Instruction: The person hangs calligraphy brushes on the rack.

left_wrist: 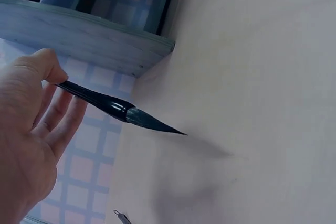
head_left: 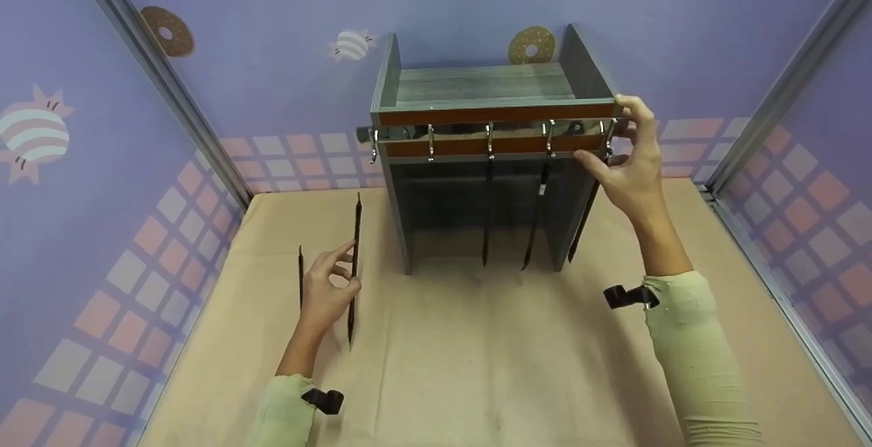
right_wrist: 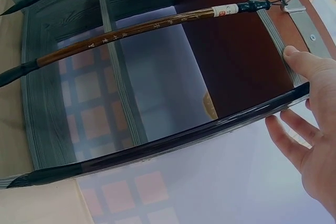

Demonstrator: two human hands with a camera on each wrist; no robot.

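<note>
We judge the hanging partly done: three brushes hang from the rack [head_left: 490, 130]. Our right hand [head_left: 630, 154] pinches the rightmost brush [head_left: 584, 219] at its hook. Our left hand [head_left: 327, 290] pinches another brush [head_left: 354, 270] on the tabletop [head_left: 477, 365]; one brush [head_left: 300, 276] remains beside it.

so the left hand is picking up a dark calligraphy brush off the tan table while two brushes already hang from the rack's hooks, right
Not quite: three dark brushes hang from the grey wooden rack, not two, as the head view shows. The rest holds: the left hand grips a dark calligraphy brush over the tan table.
</note>
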